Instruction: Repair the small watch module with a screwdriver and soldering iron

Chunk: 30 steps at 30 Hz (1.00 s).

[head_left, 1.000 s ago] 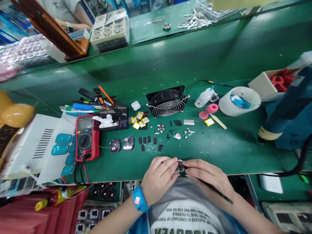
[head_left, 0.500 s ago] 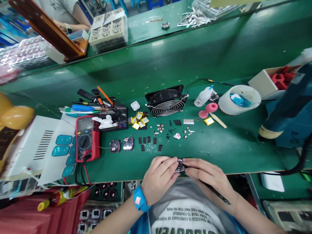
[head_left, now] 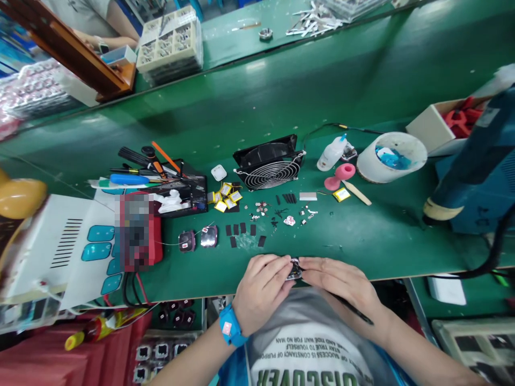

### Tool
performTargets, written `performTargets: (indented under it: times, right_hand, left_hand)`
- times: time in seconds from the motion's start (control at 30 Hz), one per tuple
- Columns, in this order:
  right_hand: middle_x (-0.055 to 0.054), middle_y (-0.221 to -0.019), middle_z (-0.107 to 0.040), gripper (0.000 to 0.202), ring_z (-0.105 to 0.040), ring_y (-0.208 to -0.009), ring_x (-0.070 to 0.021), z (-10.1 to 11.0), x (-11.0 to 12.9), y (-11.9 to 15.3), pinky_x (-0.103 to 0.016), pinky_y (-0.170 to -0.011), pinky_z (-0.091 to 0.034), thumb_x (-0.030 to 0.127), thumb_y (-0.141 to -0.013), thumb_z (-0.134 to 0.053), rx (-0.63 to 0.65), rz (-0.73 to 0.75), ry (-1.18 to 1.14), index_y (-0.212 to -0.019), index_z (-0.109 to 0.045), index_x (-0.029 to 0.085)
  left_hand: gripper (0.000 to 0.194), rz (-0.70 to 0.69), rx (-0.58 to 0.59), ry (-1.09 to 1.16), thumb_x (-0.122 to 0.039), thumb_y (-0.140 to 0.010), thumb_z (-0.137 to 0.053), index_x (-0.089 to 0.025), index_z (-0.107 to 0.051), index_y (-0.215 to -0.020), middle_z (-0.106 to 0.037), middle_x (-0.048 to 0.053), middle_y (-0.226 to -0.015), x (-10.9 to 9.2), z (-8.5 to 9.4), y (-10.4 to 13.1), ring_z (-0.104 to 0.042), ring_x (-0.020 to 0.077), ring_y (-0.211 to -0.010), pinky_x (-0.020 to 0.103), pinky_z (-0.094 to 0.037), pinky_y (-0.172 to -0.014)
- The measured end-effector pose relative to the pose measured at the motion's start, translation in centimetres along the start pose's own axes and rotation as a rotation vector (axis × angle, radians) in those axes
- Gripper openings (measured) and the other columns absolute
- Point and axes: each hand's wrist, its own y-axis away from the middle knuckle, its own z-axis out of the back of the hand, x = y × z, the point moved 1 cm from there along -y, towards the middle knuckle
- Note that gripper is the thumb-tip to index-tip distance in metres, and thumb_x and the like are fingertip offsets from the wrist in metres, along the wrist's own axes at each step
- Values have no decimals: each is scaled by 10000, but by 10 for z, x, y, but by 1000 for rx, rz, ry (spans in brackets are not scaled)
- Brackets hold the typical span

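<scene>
A small electronic device (head_left: 295,269) with its inside exposed sits between my hands at the table's front edge. My left hand (head_left: 263,284) is closed around its left side, thumb below and fingers above. My right hand (head_left: 341,284) is closed too, its fingertips against the device's right side. Out from under the right palm runs a slim black tool (head_left: 354,310) toward the wrist; its tip is hidden. Beyond my hands lie several black pads (head_left: 242,228), two square device parts (head_left: 208,236) with thin wires, and several yellow-edged battery cells (head_left: 226,197).
A black fan (head_left: 269,163) stands behind the small parts. To the left are a red multimeter (head_left: 156,236) and a tool holder (head_left: 199,193). On the right stand a white bottle (head_left: 331,154), a white tub (head_left: 362,166) and a blue tool (head_left: 462,171). A co-worker's arm (head_left: 120,27) shows beyond the shelf.
The whole view has shifted slightly. Both hands keep their hold at the device; the black tool's rear end has swung a little nearer the right palm.
</scene>
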Motion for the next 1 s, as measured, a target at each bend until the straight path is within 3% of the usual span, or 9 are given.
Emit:
performTargets:
  times: [0.13, 0.23, 0.4, 0.53, 0.63, 0.77, 1.0]
  right_hand:
    - [-76, -1451, -1023, 451, -1028, -1228, -340, 4, 5, -11, -395, -1122, -865, 113, -1184, -718, -32, -84, -16, -1509, -910, 361]
    - [-35, -1341, -1046, 375, -1038, -1172, -311, 8, 4, -17, -376, -1112, -864, 104, -1188, -743, -56, -76, -21, -1383, -938, 358]
    - [-76, -1261, -1059, 281, -1047, -1082, -301, 14, 4, -26, -348, -1051, -871, 95, -1192, -788, -78, -45, -16, -1277, -966, 295]
    - [-103, -1165, -1055, 159, -1043, -980, -320, 15, 5, -33, -381, -946, -898, 174, -1208, -838, -102, -40, -37, -1206, -968, 265]
    - [-93, -1126, -1053, 168, -1040, -965, -325, 16, 4, -36, -390, -928, -899, 150, -1189, -857, -91, -51, -50, -1186, -977, 267]
    - [-95, -1090, -1054, 223, -1037, -942, -307, 15, 3, -37, -364, -922, -888, 88, -1164, -859, -106, -85, -73, -1172, -982, 274]
    - [-53, -1058, -1050, 208, -1024, -879, -270, 17, 6, -44, -316, -880, -873, 127, -1153, -891, -119, -167, -136, -1125, -989, 309]
  left_hand:
    - [217, -2, 12, -17, -282, -1304, -687, -174, -850, -1400, -1034, 93, -1202, -1, 0, -1, -925, 248, -1088, 386, -831, -950]
    - [243, -15, 40, -44, -290, -1319, -650, -163, -848, -1381, -1039, 104, -1194, -1, 0, -1, -926, 248, -1083, 396, -831, -967]
    - [204, 3, 45, -22, -291, -1299, -701, -205, -863, -1388, -1044, 99, -1208, 0, 0, 0, -940, 251, -1096, 407, -836, -944]
    - [167, 15, 20, 16, -285, -1287, -736, -215, -861, -1372, -1042, 101, -1223, 1, -1, 2, -946, 250, -1111, 402, -836, -926]
    - [69, 61, 6, 65, -273, -1262, -780, -253, -840, -1234, -1041, 73, -1216, 1, -1, 2, -945, 239, -1093, 402, -832, -942]
    - [241, 120, 18, 100, -255, -1194, -888, -294, -724, -1021, -1041, 54, -1201, 1, 0, 0, -929, 229, -1057, 399, -820, -913]
    - [380, 146, 30, 127, -191, -1144, -928, -312, -641, -927, -1046, 52, -1245, 1, -2, 2, -924, 239, -1102, 408, -821, -913]
